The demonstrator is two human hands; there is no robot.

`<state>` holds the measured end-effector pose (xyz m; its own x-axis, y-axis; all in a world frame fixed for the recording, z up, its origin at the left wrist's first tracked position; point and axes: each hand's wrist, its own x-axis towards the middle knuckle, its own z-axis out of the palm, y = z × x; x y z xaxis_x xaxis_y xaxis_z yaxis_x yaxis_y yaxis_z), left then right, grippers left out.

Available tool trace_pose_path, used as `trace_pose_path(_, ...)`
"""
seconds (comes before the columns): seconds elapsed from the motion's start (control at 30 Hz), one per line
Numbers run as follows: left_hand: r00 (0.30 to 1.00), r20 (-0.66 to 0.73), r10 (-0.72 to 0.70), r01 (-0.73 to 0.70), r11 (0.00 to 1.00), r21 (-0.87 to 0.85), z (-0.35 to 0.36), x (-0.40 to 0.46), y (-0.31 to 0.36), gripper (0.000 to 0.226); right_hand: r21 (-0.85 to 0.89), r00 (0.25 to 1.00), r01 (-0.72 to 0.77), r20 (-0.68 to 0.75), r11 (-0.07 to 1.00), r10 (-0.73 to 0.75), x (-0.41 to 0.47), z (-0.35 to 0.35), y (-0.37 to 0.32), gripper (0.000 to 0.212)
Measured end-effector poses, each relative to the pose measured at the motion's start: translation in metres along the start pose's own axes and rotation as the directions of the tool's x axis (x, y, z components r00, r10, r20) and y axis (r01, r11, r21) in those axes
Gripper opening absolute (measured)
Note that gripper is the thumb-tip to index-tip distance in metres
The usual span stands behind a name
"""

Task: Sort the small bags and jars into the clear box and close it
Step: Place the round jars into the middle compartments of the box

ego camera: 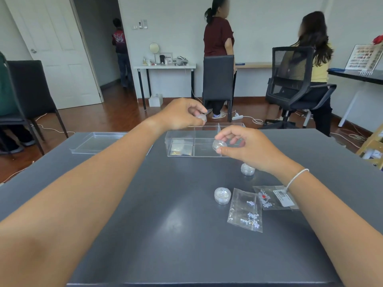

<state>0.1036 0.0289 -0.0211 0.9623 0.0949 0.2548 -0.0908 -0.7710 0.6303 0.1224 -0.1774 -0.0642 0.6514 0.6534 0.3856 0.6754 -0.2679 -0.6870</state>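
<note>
Table (165, 235): dark grey, carries everything below.
Lid (97, 141): clear and flat, lies left of the box, long axis left to right.
Box (180, 134): clear, open, split into compartments, long axis left to right at the table's far side; small bags lie in its left compartment.
Left hand (182, 114): fingers pinched around a small clear jar (202, 117) above the box's far left part.
Right hand (246, 148): thumb and fingertips grip a round jar (219, 145), tilted on edge, over the box's middle.
Loose jars: one (222, 195) upright beside the bags, another (247, 168) under the right wrist.
Bags: one (245, 210) with pale beads, long axis near to far; one (274, 196) with a white barcode sticker, print too small to read.
</note>
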Motion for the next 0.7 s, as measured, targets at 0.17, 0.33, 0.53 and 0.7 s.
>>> trace_pose_path(0.17,0.996,0.079,-0.048,0.034,0.984,0.172,0.014,0.020,-0.007,0.022,0.012,1.000,-0.006,-0.022,1.000,0.006,0.001,-0.002,-0.001,0.017)
trace_pose_path(0.33,0.987,0.146,-0.070,0.017,0.942,0.335,0.021,0.022,-0.015,0.017,0.014,1.000,-0.002,-0.018,1.000,0.002,0.000,0.000,-0.007,0.016)
trace_pose_path(0.53,0.978,0.180,-0.102,0.016,0.906,0.423,0.036,0.034,-0.015,0.011,0.004,0.999,-0.036,-0.022,0.999,0.036,-0.001,-0.003,0.004,0.017)
trace_pose_path(0.7,0.976,0.163,-0.145,0.062,0.901,0.430,0.033,0.036,-0.016,0.013,0.003,0.999,-0.038,-0.013,0.999,0.038,0.000,-0.004,0.002,0.017)
